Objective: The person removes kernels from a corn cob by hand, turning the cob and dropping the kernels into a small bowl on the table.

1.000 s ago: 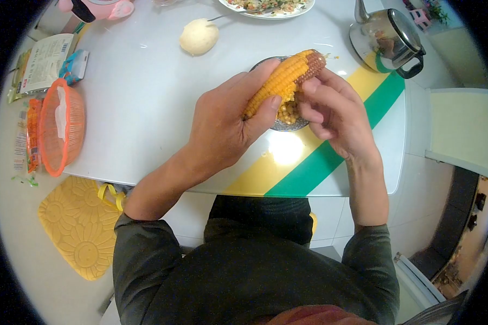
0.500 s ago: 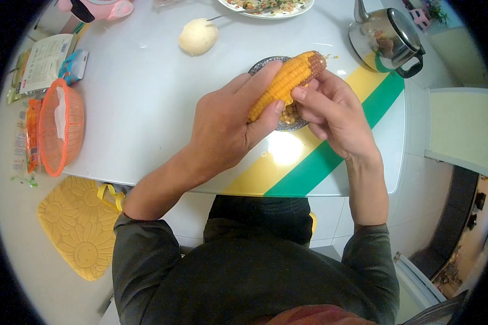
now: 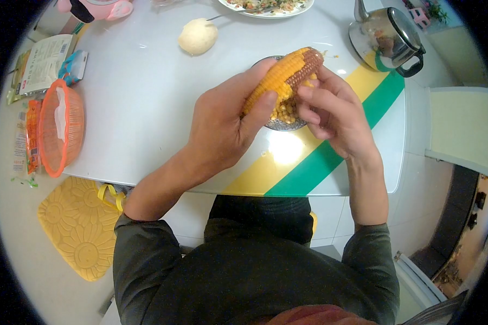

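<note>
My left hand [image 3: 222, 116] is wrapped round an ear of corn [image 3: 279, 76], which tilts up to the right. Yellow kernels still cover its left side, while the tip and right side show bare reddish-brown cob. Close against that bare side is my right hand [image 3: 339, 111], its fingers curled and a few loose yellow kernels [image 3: 311, 82] at the fingertips. Beneath the ear sits a dark patterned bowl [image 3: 276, 128] holding loose kernels [image 3: 285, 112]; both hands and the ear hide much of it.
A pale round bun-like food [image 3: 198, 37] with a utensil handle beside it lies further back. Behind it is a plate of food [image 3: 293, 12]. A steel kettle [image 3: 387, 40] stands back right. An orange basket [image 3: 63, 130] and several packages [image 3: 47, 62] are at the left.
More bare cob shows along the ear's right side. My right thumb has drawn off the ear toward the fingers, and more kernels in the bowl are visible.
</note>
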{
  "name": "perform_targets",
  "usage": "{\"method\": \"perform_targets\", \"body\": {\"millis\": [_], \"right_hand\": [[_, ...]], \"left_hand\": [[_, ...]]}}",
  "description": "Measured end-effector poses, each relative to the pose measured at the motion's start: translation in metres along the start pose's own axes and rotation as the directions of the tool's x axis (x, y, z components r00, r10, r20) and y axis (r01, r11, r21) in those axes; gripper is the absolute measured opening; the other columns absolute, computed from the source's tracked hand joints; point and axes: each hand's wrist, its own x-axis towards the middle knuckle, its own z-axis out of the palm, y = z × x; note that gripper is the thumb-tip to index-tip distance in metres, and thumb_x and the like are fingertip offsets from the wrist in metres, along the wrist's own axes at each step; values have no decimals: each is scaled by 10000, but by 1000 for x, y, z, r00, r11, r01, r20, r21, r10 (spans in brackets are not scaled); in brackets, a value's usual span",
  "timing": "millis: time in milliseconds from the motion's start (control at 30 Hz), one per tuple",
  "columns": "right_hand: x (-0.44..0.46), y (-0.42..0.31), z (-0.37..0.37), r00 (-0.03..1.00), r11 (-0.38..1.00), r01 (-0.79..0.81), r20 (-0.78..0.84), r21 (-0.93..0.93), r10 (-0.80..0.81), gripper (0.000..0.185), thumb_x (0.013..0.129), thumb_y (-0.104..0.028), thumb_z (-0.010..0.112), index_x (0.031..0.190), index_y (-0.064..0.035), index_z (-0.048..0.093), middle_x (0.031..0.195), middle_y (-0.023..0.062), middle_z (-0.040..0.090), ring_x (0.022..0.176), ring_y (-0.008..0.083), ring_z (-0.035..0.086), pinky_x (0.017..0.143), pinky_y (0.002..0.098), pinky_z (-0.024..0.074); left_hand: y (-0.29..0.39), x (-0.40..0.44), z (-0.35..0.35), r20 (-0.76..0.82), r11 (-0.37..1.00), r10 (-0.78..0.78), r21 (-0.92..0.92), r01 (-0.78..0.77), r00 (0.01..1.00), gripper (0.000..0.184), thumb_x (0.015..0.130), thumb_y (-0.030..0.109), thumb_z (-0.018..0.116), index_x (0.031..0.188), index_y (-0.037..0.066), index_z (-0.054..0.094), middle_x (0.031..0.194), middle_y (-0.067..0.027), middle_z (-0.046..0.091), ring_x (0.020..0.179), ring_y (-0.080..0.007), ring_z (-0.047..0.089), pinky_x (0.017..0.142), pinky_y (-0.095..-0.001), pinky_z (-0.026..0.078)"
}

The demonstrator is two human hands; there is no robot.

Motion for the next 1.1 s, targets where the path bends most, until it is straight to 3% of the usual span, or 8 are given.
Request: {"method": "perform_targets", "body": {"millis": [167,500,800,900,967,1100], "right_hand": [[1,7,-1,998,978,66,14,-198,-64,390,1007,-259,713,1270,-26,543,659,-75,476,493,1,379,412,186,251],[3,8,-7,997,988,52,61,-146,-43,358,1015,-202,684,1272,-8,528,671,-63,498,491,7,387,411,193,263],[-1,1,-2,998,996,30,51,-89,-26,392,1007,-215,693,1293,-20,508,713,-41,535,531,3,431,413,184,257],[-1,5,4,996,984,88,35,-152,-84,402,1000,-235,707,1279,-25,507,718,-40,548,532,2,434,410,183,256],[-1,8,8,992,981,130,11,-142,-130,400,994,-247,716,1258,-28,511,723,-42,561,530,1,436,407,184,258],[-1,4,2,998,982,56,22,-182,-53,375,998,-262,706,1221,-29,512,702,-40,566,506,5,431,403,188,263]], "left_hand": [[3,-2,2,-1,1000,-1,28,1,1000,436,1100,162,449,1466,-60,525,1278,-188,699,1130,-199,672,986,-322,520],[3,-1,-1,14,994,-3,110,2,1000,430,1108,166,428,1458,-60,535,1234,-178,714,1061,-187,682,943,-314,531],[1,0,1,-17,998,22,56,-21,1000,432,1117,171,397,1455,-60,535,1220,-182,720,1062,-185,685,944,-311,531],[-6,1,11,-157,991,131,61,-122,979,352,1056,167,568,1373,17,606,1047,-213,725,907,-372,732,772,-402,586],[-5,1,10,-143,987,130,114,-114,981,368,1049,167,570,1388,26,591,1001,-198,717,861,-376,720,737,-417,578],[-1,0,9,-105,969,134,224,-108,985,398,1035,170,572,1412,43,565,932,-168,691,770,-373,690,665,-437,553]]}}
